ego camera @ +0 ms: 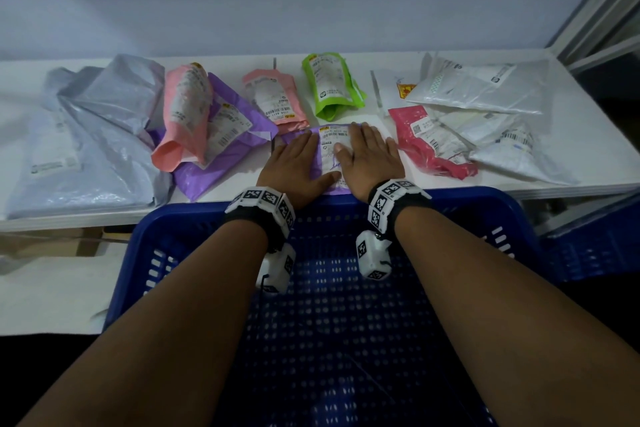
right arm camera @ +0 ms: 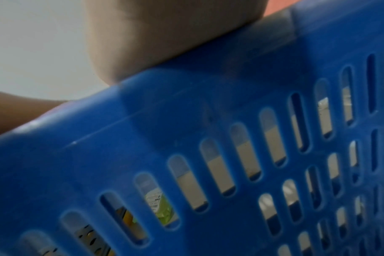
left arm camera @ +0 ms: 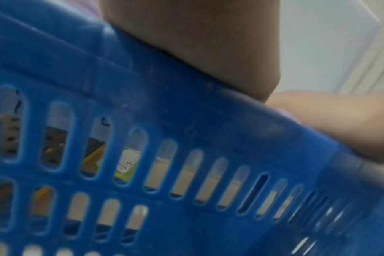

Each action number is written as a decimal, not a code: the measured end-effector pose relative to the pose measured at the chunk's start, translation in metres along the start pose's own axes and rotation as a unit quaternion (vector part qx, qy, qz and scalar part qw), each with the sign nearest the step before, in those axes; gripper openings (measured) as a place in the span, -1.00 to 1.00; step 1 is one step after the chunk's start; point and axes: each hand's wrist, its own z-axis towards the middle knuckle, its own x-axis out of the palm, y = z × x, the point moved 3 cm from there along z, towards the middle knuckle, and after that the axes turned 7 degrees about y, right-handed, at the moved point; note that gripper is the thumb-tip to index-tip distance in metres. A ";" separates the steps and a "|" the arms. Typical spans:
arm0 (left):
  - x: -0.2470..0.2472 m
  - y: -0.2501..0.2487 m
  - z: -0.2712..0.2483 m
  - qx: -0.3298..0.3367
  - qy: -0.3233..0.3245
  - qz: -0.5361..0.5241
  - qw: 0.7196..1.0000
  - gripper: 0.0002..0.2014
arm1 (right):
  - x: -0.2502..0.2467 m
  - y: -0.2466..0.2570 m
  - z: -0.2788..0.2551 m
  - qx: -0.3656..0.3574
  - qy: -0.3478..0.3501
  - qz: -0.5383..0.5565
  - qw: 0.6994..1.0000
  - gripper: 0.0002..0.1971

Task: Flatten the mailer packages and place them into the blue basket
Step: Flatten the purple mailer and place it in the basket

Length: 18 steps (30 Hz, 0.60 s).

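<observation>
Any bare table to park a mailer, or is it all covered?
Bare strip of table between the purple mailer and the left hand. Another near-edge patch by the right hand, before the red mailer. The basket floor shows bare. Far left and right ends are piled.

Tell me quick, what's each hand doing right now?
Left hand: open, pressing flat on the purple mailer.
Right hand: open, pressing flat on the same mailer.

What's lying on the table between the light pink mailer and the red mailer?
In the head view, the green mailer sits between the light pink mailer and the red mailer, set farther back; nearer, both hands press a purple mailer.
</observation>
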 end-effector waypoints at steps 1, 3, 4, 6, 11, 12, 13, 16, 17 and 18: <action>0.000 -0.001 0.000 -0.003 0.004 0.002 1.000 -0.09 | 0.000 0.000 -0.001 0.011 0.003 -0.007 1.000 -0.27; 0.000 -0.001 0.000 -0.006 0.009 -0.002 1.000 -0.08 | -0.001 0.001 -0.004 0.025 0.004 -0.015 1.000 -0.24; 0.000 0.000 0.000 -0.011 0.008 -0.007 1.000 -0.07 | -0.001 0.001 -0.005 0.028 0.000 -0.017 0.999 -0.23; 0.001 0.003 -0.002 -0.025 -0.010 -0.020 0.999 -0.03 | -0.002 0.003 -0.007 0.037 -0.012 -0.016 0.999 -0.20; -0.001 -0.001 -0.021 -0.136 -0.056 -0.053 0.988 0.13 | -0.004 0.002 -0.013 0.065 -0.012 0.006 0.998 -0.11; -0.001 -0.002 -0.025 -0.160 -0.051 -0.056 0.984 0.19 | -0.003 0.002 -0.015 0.066 -0.015 0.008 0.998 -0.11; -0.001 -0.004 -0.028 -0.178 -0.050 -0.053 0.981 0.22 | -0.003 0.001 -0.018 0.067 -0.019 0.008 0.998 -0.13; 0.000 -0.006 -0.033 -0.202 -0.048 -0.043 0.977 0.22 | -0.002 0.000 -0.029 0.072 -0.017 0.008 0.997 -0.17; 0.001 -0.006 -0.033 -0.205 -0.047 -0.046 0.977 0.22 | -0.001 0.000 -0.031 0.076 -0.013 0.013 0.997 -0.17; 0.001 -0.005 -0.034 -0.206 -0.045 -0.053 0.976 0.20 | -0.002 -0.001 -0.034 0.080 -0.009 0.020 0.997 -0.16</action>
